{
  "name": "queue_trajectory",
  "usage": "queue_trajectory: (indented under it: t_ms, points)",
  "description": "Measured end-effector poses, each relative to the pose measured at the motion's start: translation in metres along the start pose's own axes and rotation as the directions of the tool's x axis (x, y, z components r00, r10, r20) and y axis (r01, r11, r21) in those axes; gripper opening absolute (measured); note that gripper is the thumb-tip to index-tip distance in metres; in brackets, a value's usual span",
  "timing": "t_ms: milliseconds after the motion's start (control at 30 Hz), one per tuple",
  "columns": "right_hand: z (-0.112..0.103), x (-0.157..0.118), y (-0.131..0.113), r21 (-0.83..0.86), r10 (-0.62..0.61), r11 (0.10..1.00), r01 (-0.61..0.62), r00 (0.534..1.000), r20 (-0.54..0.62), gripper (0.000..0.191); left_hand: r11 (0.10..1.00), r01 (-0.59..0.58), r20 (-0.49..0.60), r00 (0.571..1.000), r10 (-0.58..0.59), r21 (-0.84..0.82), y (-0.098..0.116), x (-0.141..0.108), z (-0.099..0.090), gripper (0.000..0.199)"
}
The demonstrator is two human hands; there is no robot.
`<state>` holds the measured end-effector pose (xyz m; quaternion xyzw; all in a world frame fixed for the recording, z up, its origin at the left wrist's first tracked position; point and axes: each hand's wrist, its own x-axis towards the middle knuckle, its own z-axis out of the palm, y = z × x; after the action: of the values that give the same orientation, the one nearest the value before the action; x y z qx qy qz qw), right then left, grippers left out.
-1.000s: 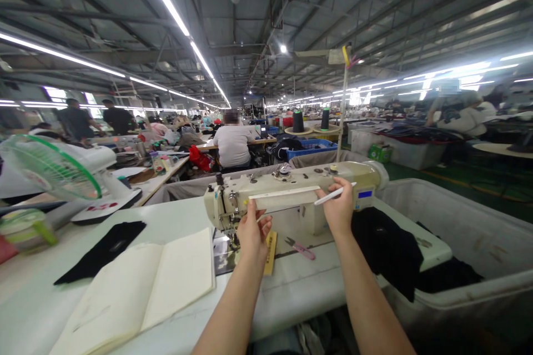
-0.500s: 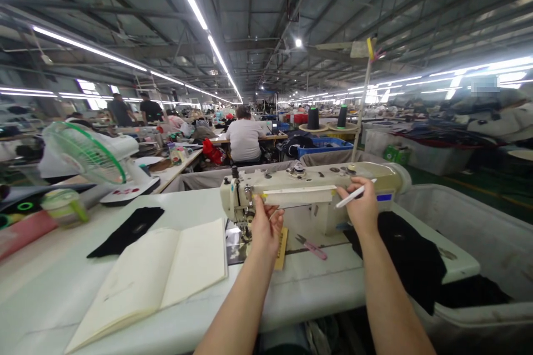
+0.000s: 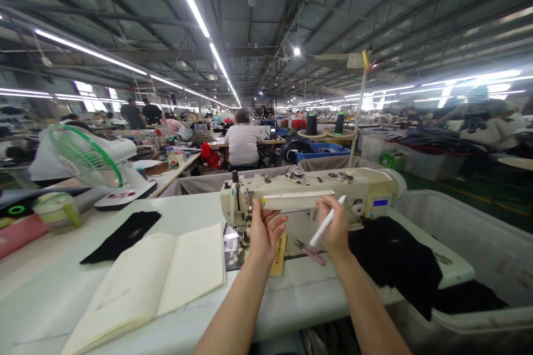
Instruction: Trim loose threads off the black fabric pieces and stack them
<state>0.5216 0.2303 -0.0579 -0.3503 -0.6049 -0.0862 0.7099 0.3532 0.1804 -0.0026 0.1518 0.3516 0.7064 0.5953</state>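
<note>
In front of the sewing machine (image 3: pixel 300 180) runs a long pale strip (image 3: pixel 300 198) with a small yellow mark at its left end. My left hand (image 3: pixel 265 230) pinches that end by the thumb, its other fingers loosely curled below. Whether the strip also rests against the machine I cannot tell. My right hand (image 3: pixel 335 227) grips a white pen (image 3: pixel 322 229), slanting down to the left, with the fingertips at the strip's right part. Below the hands, thread snips (image 3: pixel 312 253) with pink handles and a yellow printed card (image 3: pixel 278 255) lie on the machine table (image 3: pixel 308 294).
An open notebook (image 3: pixel 154 277) and a black fabric piece (image 3: pixel 122 237) lie to the left. More black fabric (image 3: pixel 395 260) drapes over the right side, beside a pale bin (image 3: pixel 491 238). A green-rimmed fan (image 3: pixel 87 155) stands far left. A seated person (image 3: pixel 244 144) works ahead.
My right hand has moved left and slightly down along the strip, and the pen has swung steeper. The machine's display is now uncovered. My left hand stays at the strip's left end.
</note>
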Motion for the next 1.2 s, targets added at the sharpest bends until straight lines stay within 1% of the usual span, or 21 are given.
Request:
queue_trajectory:
  t_ms: [67, 133, 200, 233, 267, 300, 333, 367, 400, 433, 467, 500, 533, 567, 600, 633, 700, 800, 900, 1033, 1200]
  points:
    - [0.011, -0.002, -0.008, 0.041, -0.048, 0.998, 0.044, 0.994, 0.1, 0.025, 1.0, 0.023, 0.017, 1.0, -0.023, -0.006, 0.002, -0.002, -0.001, 0.05]
    - [0.019, 0.001, -0.012, 0.062, -0.056, 0.997, 0.049, 0.992, 0.113, 0.028, 0.999, 0.038, 0.022, 0.999, -0.038, -0.001, 0.0, -0.005, -0.005, 0.052]
    - [0.024, 0.006, -0.013, 0.071, -0.06, 0.996, 0.053, 0.992, 0.106, 0.028, 0.998, -0.003, 0.01, 1.0, 0.002, 0.07, -0.007, -0.011, -0.01, 0.051]
    - [0.025, 0.008, -0.013, 0.073, -0.067, 0.996, 0.059, 0.992, 0.108, 0.028, 0.986, -0.064, 0.013, 0.998, 0.062, 0.156, -0.012, -0.015, -0.014, 0.049]
    - [0.025, 0.009, -0.012, 0.072, -0.075, 0.995, 0.067, 0.991, 0.115, 0.028, 0.946, -0.163, 0.042, 0.987, 0.158, 0.279, -0.017, -0.018, -0.018, 0.046]
    - [0.025, 0.01, -0.012, 0.069, -0.087, 0.995, 0.078, 0.988, 0.127, 0.029, 0.853, -0.307, 0.122, 0.952, 0.282, 0.422, -0.022, -0.021, -0.022, 0.042]
    - [0.024, 0.01, -0.011, 0.066, -0.102, 0.993, 0.093, 0.984, 0.143, 0.03, 0.689, -0.477, 0.259, 0.878, 0.402, 0.546, -0.025, -0.022, -0.026, 0.036]
    - [0.022, 0.009, -0.011, 0.065, -0.121, 0.992, 0.112, 0.979, 0.161, 0.032, 0.463, -0.648, 0.442, 0.756, 0.483, 0.605, -0.026, -0.023, -0.029, 0.03]
    - [0.021, 0.009, -0.011, 0.067, -0.14, 0.989, 0.13, 0.974, 0.18, 0.035, 0.208, -0.781, 0.626, 0.604, 0.493, 0.59, -0.026, -0.022, -0.031, 0.025]
    - [0.019, 0.008, -0.011, 0.073, -0.158, 0.987, 0.146, 0.968, 0.197, 0.037, -0.038, -0.854, 0.774, 0.45, 0.445, 0.518, -0.024, -0.019, -0.033, 0.028]
    - [0.017, 0.008, -0.012, 0.08, -0.174, 0.984, 0.16, 0.962, 0.211, 0.04, -0.247, -0.867, 0.87, 0.33, 0.365, 0.433, -0.02, -0.014, -0.034, 0.037]
    - [0.016, 0.008, -0.012, 0.088, -0.188, 0.981, 0.173, 0.957, 0.221, 0.041, -0.416, -0.83, 0.918, 0.265, 0.295, 0.373, -0.016, -0.009, -0.035, 0.047]
    - [0.015, 0.008, -0.013, 0.096, -0.202, 0.978, 0.184, 0.952, 0.231, 0.043, -0.548, -0.764, 0.939, 0.239, 0.248, 0.339, -0.012, -0.003, -0.036, 0.055]
    - [0.014, 0.007, -0.013, 0.1, -0.215, 0.975, 0.196, 0.947, 0.237, 0.044, -0.647, -0.688, 0.945, 0.239, 0.226, 0.328, -0.008, 0.002, -0.037, 0.062]
    - [0.014, 0.007, -0.014, 0.1, -0.228, 0.973, 0.209, 0.943, 0.243, 0.044, -0.716, -0.616, 0.944, 0.246, 0.221, 0.328, -0.006, 0.007, -0.038, 0.067]
    - [0.015, 0.007, -0.014, 0.096, -0.239, 0.97, 0.221, 0.939, 0.249, 0.045, -0.76, -0.559, 0.941, 0.253, 0.223, 0.33, -0.003, 0.011, -0.04, 0.071]
    - [0.016, 0.006, -0.012, 0.085, -0.255, 0.967, 0.241, 0.932, 0.259, 0.046, -0.803, -0.5, 0.941, 0.259, 0.22, 0.325, -0.001, 0.016, -0.046, 0.077]
    - [0.019, 0.003, -0.009, 0.08, -0.279, 0.96, 0.267, 0.924, 0.261, 0.047, -0.825, -0.47, 0.942, 0.261, 0.21, 0.314, 0.0, 0.018, -0.056, 0.081]
    - [0.019, -0.001, -0.006, 0.051, -0.284, 0.959, 0.281, 0.927, 0.245, 0.047, -0.836, -0.454, 0.941, 0.277, 0.197, 0.308, 0.001, 0.016, -0.058, 0.083]
    - [0.019, -0.005, -0.004, -0.046, -0.327, 0.938, 0.344, 0.921, 0.21, 0.048, -0.832, -0.455, 0.933, 0.308, 0.186, 0.316, 0.003, 0.011, -0.051, 0.083]
    - [0.022, -0.008, -0.005, -0.165, -0.354, 0.903, 0.398, 0.904, 0.24, 0.052, -0.811, -0.448, 0.909, 0.348, 0.23, 0.377, 0.003, 0.002, -0.044, 0.074]
